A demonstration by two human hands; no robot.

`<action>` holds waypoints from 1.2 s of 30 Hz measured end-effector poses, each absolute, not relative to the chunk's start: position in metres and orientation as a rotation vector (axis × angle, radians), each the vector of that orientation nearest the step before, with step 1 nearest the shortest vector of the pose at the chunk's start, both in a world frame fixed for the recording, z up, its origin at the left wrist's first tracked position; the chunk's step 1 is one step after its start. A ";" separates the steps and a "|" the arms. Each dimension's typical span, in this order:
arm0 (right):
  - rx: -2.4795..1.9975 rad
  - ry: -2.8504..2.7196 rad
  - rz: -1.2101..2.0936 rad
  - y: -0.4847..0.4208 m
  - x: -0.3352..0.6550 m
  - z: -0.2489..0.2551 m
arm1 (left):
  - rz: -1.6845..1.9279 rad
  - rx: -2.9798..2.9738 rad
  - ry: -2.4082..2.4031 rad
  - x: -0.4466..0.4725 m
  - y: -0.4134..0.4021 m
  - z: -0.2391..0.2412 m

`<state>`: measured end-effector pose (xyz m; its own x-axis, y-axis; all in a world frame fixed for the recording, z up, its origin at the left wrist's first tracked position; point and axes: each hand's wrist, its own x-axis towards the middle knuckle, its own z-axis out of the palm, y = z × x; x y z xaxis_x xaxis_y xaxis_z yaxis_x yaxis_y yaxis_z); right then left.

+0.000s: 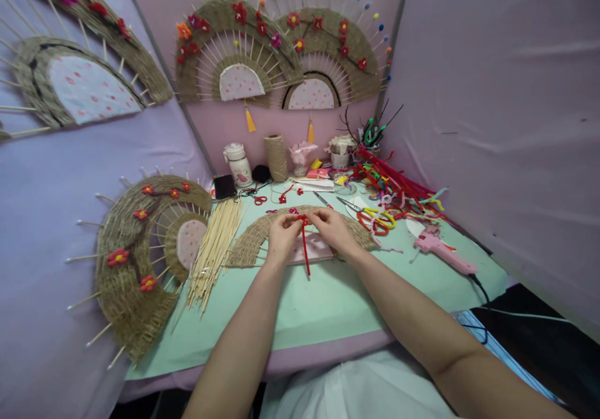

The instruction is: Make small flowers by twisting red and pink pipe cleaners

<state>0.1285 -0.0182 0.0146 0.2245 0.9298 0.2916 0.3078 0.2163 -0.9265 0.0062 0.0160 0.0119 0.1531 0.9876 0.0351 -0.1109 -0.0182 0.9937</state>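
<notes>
Between my two hands is a red pipe cleaner, bunched up at the fingertips with one straight end hanging down. My left hand pinches it from the left, and my right hand pinches it from the right. Beneath them lies a woven twine fan with a pale spotted centre, partly hidden by my hands. Small magenta flowers show at its top edge. Just beyond the fan are scissors with yellow handles and an orange-red handled pair.
A bundle of thin sticks lies left, beside a flowered fan. At right are a pink glue gun with a cord and a heap of coloured pipe cleaners. A twine spool and a white bottle stand behind.
</notes>
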 end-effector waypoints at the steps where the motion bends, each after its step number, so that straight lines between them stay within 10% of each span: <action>1: -1.323 -1.314 0.674 -0.018 0.129 0.014 | 1.159 1.213 0.997 0.006 0.016 0.012; 16: -1.385 -1.393 0.979 -0.021 0.132 0.011 | 1.140 1.158 0.993 0.003 0.020 0.010; 36: -1.290 -1.675 0.144 -0.025 0.135 0.020 | 1.169 1.199 0.827 -0.002 0.023 0.014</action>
